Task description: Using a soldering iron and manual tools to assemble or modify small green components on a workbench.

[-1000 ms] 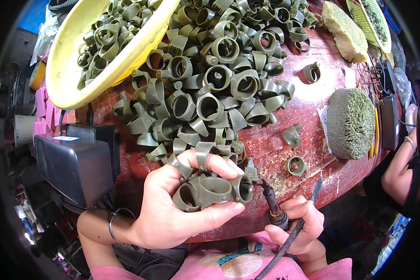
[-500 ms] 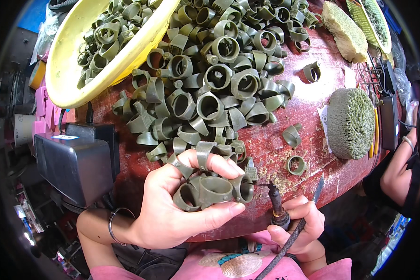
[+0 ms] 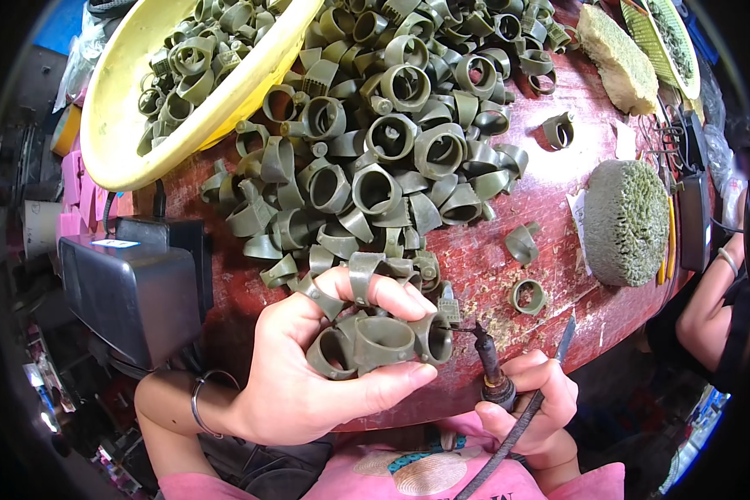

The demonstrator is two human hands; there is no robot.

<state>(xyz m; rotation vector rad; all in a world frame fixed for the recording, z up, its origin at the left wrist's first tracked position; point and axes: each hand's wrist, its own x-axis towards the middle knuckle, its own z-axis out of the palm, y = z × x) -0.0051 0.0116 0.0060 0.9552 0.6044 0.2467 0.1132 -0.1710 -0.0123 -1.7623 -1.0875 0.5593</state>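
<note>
My left hand (image 3: 296,379) is curled around several dark green wax rings (image 3: 387,340), thumb below and fingers above. Two more of these rings sit around its fingers. In my right hand (image 3: 542,400) is a wax pen (image 3: 492,362) with a dark body and a thin bent tip. That tip reaches the opening of the rightmost held ring (image 3: 434,337); whether it touches is hard to tell. The same hand also grips a slim blade-like tool (image 3: 567,337), its wrapped handle slanting down toward my lap. A big heap of green rings (image 3: 375,187) lies just beyond.
A yellow basin (image 3: 108,158) of rings stands far left, above a black box (image 3: 129,292). Loose rings (image 3: 528,297), wax shavings and a round green-topped block (image 3: 629,221) lie on the red table (image 3: 592,308). Another person's arm (image 3: 712,300) shows at right.
Almost nothing differs. The wax pen has shifted very slightly left, its tip still by the rightmost ring; my left hand keeps its grip.
</note>
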